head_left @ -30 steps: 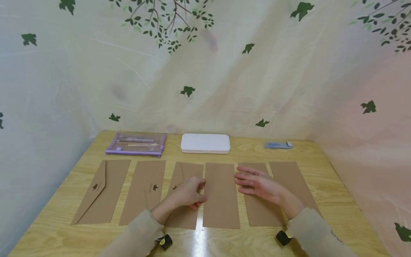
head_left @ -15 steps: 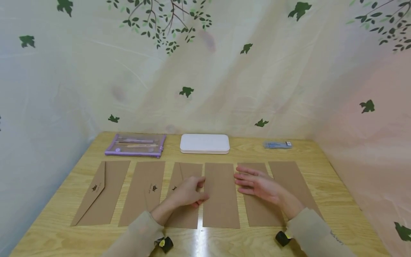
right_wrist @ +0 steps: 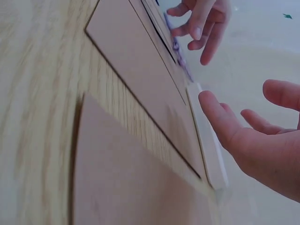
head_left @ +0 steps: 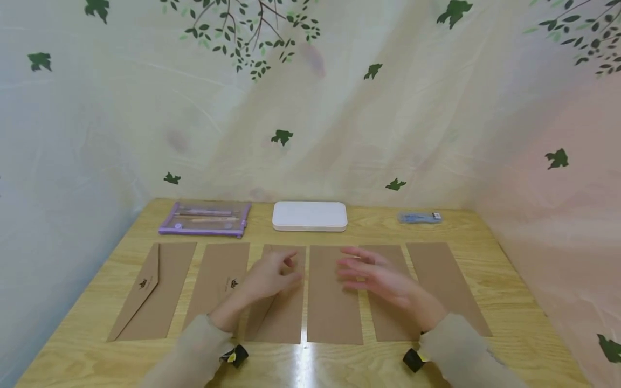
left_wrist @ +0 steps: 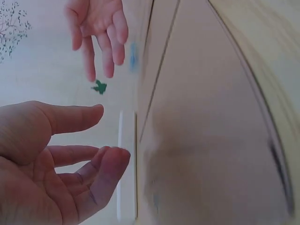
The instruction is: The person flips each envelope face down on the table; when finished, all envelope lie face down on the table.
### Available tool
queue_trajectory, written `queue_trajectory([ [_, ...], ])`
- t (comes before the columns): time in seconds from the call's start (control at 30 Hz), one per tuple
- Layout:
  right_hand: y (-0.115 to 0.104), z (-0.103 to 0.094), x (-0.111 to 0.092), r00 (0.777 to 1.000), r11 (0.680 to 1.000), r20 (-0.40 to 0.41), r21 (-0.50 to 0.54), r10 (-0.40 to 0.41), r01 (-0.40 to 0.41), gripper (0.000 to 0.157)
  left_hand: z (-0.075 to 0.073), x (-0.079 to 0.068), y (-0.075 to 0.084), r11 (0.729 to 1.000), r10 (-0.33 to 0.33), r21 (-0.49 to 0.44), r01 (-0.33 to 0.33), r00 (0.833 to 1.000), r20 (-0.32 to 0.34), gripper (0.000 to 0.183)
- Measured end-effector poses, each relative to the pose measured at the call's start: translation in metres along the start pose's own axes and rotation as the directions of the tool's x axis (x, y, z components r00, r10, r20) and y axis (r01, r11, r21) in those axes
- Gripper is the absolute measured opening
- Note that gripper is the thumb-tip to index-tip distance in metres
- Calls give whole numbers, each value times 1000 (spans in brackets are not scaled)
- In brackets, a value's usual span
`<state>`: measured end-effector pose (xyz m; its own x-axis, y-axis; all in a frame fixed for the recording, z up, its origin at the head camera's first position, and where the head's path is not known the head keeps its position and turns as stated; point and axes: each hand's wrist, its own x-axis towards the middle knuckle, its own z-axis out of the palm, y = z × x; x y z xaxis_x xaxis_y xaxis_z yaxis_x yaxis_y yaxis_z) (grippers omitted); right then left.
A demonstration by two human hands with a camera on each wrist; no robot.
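Observation:
Several brown paper envelopes lie side by side in a row across the table in the head view. My left hand [head_left: 264, 275] hovers over the third envelope from the left [head_left: 278, 326], its fingers loosely bent around nothing. My right hand [head_left: 383, 277], fingers spread and partly blurred, is above the gap between the fourth envelope [head_left: 333, 318] and the fifth envelope [head_left: 394, 323]. In the left wrist view, a gap shows between the left thumb and fingers [left_wrist: 110, 173]. The right wrist view shows the right hand [right_wrist: 262, 136] holding nothing, raised off the envelopes.
Along the table's back lie a purple-edged clear pencil pouch [head_left: 206, 219], a white flat case [head_left: 309, 216] and a small blue packet [head_left: 419, 217]. A leaf-patterned curtain [head_left: 330, 134] stands behind. The leftmost envelope [head_left: 170, 302] shows a pointed flap.
My left hand has lifted off the edge of the third envelope and moved left. My right hand has shifted left, over the fourth envelope's edge. The envelopes stay nearly in place.

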<state>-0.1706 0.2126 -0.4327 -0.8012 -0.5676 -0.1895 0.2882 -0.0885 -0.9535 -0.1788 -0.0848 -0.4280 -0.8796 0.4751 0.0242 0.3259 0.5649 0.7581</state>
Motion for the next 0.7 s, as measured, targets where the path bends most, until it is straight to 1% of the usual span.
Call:
queue_trajectory([
  [0.07, 0, 6, 5, 1000, 1000, 19, 5, 8, -8, 63, -7, -3, -7, 997, -8, 75, 11, 999, -37, 55],
  [0.17, 2, 15, 13, 999, 1000, 38, 9, 23, -23, 63, -16, -8, -18, 991, -32, 125, 41, 997, -75, 62],
  [0.27, 5, 24, 21, 999, 999, 43, 16, 31, -31, 63, -22, -13, -27, 984, -65, 157, 80, 993, -98, 72],
  [0.4, 10, 38, 31, 998, 997, 48, 52, 47, -49, 65, -27, -18, -34, 982, -112, 139, 125, 989, -96, 79],
  [0.57, 14, 58, 38, 996, 993, 51, 88, 71, -75, 68, -28, -20, -38, 985, -121, 111, 131, 988, -96, 76],
  [0.7, 16, 70, 39, 995, 991, 43, 94, 88, -91, 69, -27, -24, -39, 987, -109, 109, 119, 990, -92, 72],
])
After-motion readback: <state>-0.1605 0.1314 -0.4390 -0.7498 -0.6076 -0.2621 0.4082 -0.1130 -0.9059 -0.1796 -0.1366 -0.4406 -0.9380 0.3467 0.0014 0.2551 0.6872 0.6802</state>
